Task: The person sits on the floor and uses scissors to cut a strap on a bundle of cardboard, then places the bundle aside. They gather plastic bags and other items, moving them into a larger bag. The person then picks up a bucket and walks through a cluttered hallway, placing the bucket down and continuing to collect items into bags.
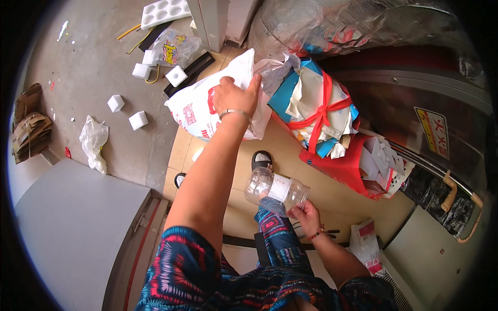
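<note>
My left hand [236, 97], with a bangle on its wrist, grips a white bag [194, 107] with red print. The fingertips are partly lost against the bag, whose contents are hidden. Low in front of my leg, my right hand [307, 217] holds a clear plastic jar [260, 184] by its neck end. The jar lies sideways in the air, bears a white label and looks empty. Right of the white bag stands a bundle of paper and card [317, 112] tied with red ribbon.
A red paper bag [338, 167] with papers leans by a metal rail [428, 155]. White foam blocks [138, 120], a crumpled plastic bag [94, 142] and a foam tray [165, 13] lie at left. Flattened cardboard [31, 132] sits at far left, a grey door panel [78, 229] below.
</note>
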A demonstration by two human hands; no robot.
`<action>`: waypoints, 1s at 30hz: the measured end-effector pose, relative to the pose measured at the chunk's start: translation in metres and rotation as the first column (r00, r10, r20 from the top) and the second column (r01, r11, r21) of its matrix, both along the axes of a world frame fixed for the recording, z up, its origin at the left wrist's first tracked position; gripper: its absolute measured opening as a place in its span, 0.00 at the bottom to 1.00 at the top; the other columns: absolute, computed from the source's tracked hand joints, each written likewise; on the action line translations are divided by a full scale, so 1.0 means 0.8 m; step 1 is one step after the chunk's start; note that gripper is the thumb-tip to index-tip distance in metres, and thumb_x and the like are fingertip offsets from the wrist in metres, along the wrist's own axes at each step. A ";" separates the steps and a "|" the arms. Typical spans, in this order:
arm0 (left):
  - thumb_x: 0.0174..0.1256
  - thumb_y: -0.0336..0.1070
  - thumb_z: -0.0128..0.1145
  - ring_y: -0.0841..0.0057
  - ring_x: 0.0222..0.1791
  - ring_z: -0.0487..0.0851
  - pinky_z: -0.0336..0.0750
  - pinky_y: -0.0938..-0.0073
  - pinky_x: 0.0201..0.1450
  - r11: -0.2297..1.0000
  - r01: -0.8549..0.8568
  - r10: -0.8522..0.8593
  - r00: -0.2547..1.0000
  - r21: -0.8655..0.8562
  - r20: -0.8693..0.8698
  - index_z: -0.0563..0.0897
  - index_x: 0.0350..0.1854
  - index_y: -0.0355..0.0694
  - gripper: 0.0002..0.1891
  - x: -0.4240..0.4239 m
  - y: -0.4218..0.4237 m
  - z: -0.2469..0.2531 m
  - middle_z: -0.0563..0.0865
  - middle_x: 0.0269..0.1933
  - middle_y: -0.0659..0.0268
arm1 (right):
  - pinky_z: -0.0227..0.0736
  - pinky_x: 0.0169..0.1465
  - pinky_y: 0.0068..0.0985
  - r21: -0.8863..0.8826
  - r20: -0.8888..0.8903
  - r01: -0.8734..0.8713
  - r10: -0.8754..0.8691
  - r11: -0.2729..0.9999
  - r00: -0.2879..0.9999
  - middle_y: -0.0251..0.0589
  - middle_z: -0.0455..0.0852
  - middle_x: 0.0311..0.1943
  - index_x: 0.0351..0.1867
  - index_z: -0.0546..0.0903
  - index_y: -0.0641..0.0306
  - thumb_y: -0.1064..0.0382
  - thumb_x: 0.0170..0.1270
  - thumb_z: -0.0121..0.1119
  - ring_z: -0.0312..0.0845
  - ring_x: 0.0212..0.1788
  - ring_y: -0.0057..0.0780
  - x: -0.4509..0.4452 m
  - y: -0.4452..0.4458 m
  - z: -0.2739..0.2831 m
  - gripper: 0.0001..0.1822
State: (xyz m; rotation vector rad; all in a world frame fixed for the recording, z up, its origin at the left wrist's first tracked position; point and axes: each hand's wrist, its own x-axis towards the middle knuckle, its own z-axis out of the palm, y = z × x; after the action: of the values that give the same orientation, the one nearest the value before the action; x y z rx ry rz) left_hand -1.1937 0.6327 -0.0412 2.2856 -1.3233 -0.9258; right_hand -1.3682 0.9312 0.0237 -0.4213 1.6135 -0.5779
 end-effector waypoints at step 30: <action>0.47 0.23 0.47 0.72 0.31 0.76 0.72 0.72 0.36 0.695 -0.678 0.618 0.393 0.240 -0.681 0.72 0.36 0.31 0.11 0.237 0.213 -0.001 0.78 0.35 0.61 | 0.69 0.27 0.31 -0.400 -0.540 -0.608 0.360 0.685 0.761 0.42 0.79 0.21 0.27 0.71 0.63 0.65 0.53 0.57 0.76 0.24 0.38 0.162 -0.143 0.018 0.07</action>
State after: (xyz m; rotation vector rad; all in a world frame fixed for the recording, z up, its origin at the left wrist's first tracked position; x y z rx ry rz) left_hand -1.0040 0.8031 -0.0424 1.7512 -0.0528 -1.2233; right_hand -1.2386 0.8165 0.0384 -1.4820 1.6052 -0.5443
